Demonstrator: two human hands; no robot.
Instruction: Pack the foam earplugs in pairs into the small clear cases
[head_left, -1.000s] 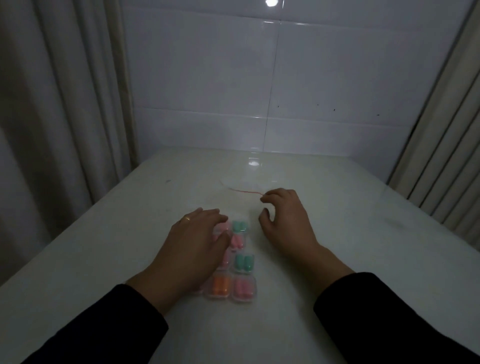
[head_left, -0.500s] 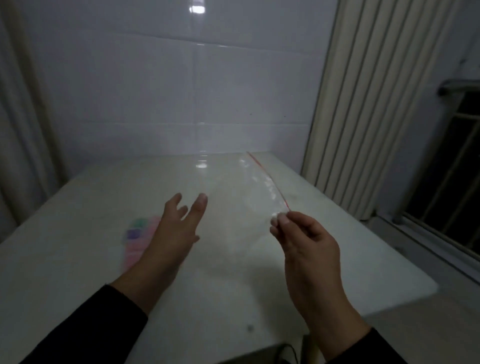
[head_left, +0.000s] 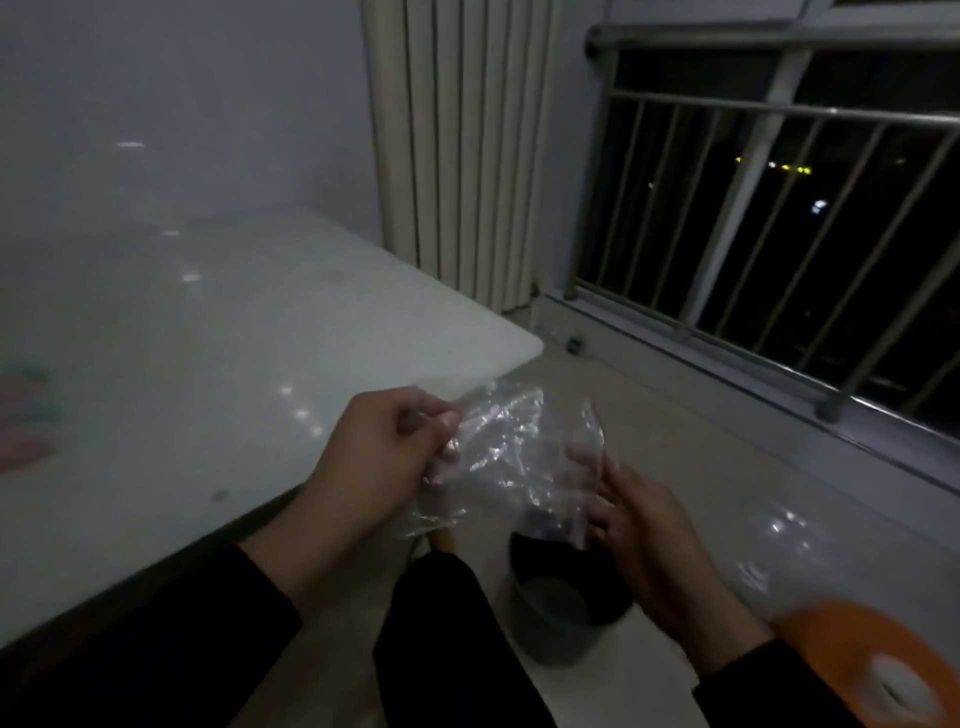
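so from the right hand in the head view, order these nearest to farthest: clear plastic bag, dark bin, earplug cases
1. clear plastic bag: pinched by the right hand.
2. dark bin: on the floor, just below.
3. earplug cases: far left on the table.

Dim interior, seen from head height. A white glossy table (head_left: 218, 332) with a rounded corner occupies the left, small light reflections being visible on its top. Behind it a pale wall (head_left: 182, 93) is seen, adjoined by a cream ribbed panel (head_left: 457, 156). At right, a window (head_left: 810, 218) with metal bars (head_left: 769, 208) is shown, darkness and distant lights lying beyond. A light tiled floor (head_left: 675, 415) is visible below.
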